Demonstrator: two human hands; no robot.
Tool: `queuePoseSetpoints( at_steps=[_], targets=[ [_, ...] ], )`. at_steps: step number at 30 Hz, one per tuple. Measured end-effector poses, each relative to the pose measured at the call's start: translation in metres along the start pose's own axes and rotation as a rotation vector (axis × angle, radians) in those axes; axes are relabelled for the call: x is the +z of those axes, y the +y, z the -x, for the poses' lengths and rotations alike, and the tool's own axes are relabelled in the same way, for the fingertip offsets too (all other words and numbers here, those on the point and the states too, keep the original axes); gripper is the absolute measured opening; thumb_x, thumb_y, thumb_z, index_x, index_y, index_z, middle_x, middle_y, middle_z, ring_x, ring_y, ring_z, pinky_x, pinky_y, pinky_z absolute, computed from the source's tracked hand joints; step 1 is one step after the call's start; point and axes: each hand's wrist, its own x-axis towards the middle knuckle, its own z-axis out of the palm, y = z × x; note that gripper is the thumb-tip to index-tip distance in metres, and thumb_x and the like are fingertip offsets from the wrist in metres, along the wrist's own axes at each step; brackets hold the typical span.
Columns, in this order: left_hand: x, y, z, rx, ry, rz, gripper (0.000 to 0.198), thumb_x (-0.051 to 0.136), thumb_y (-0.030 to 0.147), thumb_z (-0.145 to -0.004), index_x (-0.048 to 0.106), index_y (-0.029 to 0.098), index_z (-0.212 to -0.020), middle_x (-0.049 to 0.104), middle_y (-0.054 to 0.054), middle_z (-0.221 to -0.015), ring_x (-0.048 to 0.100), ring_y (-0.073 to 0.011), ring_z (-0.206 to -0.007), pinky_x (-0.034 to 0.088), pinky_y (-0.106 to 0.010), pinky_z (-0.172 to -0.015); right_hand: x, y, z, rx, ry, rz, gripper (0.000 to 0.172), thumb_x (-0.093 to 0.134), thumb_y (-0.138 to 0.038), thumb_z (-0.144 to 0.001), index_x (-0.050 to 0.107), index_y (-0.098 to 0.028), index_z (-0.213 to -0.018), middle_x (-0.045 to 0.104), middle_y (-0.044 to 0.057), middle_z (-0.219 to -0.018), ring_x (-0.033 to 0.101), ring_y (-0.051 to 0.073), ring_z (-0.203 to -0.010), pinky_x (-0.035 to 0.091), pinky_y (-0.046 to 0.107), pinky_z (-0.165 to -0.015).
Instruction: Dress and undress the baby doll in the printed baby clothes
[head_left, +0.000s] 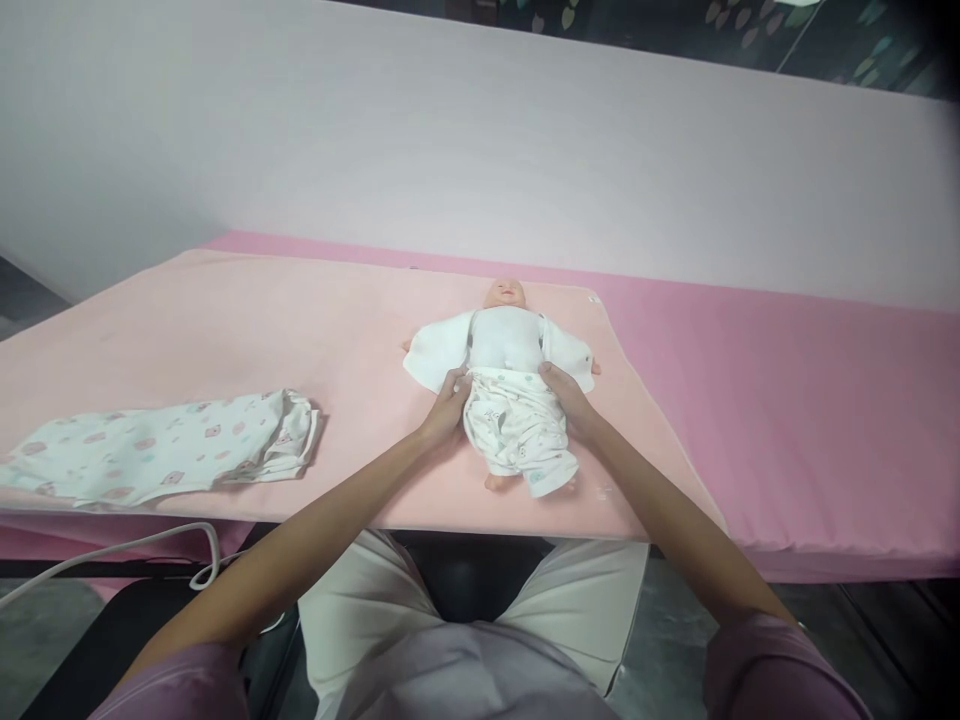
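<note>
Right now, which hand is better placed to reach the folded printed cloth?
Probably the left hand: it is on the side of the doll nearer the cloth, while the right hand is on the far side.

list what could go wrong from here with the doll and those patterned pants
Uneven pulling by the left hand and right hand, both at the sides of the waistband, might twist the patterned pants. The doll lies with its feet toward the near edge of the peach sheet, so a hard tug could slide it that way.
</note>
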Motion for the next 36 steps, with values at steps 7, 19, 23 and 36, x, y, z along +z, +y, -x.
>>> queuePoseSetpoints(
  at_steps=[7,19,23,36],
  targets=[
    [-0.024,0.036,-0.021,0.064,-0.13,-0.158,0.046,0.075,0.061,-0.093,0.05,0.028,-0.115,0.064,0.004,-0.083,0.061,-0.0126,-0.071,0.05,-0.023,-0.066,-0.036,-0.042,-0.009,-0.056,-0.271,0.387,0.051,0.08,-0.071,-0.081,0.065,-0.024,-0.09,0.05,-0.004,-0.07,0.041,0.013,-0.061,0.029,0.028,-0.058],
    [-0.026,0.046,-0.074,0.016,0.038,-0.232,0.051,0.075,0.066,-0.087,0.048,0.03,-0.11,0.058,0.005,-0.08,0.057,-0.014,-0.065,0.047,-0.023,-0.057,-0.018,-0.012,-0.066,-0.013,0.101,0.165,0.06,0.086,-0.073,-0.071,0.061,-0.024,-0.094,0.069,-0.001,-0.088,0.063,0.019,-0.083,0.051,0.031,-0.077],
    [-0.031,0.036,-0.079,0.058,0.041,-0.359,0.05,0.069,0.07,-0.09,0.05,0.031,-0.114,0.057,0.005,-0.08,0.055,-0.0134,-0.064,0.045,-0.023,-0.058,-0.018,0.007,-0.073,-0.018,0.076,0.081,0.059,0.08,-0.076,-0.076,0.063,-0.025,-0.1,0.067,-0.002,-0.089,0.062,0.018,-0.085,0.05,0.03,-0.077],
    [-0.016,0.068,-0.122,0.24,-0.003,-0.634,0.043,0.067,0.064,-0.096,0.064,0.021,-0.095,0.058,-0.001,-0.083,0.051,-0.0157,-0.074,0.041,-0.028,-0.067,-0.016,-0.028,-0.11,-0.191,0.091,0.469,0.045,0.064,-0.066,-0.094,0.048,-0.025,-0.082,0.044,-0.004,-0.073,0.042,0.016,-0.069,0.038,0.03,-0.064]
  ],
)
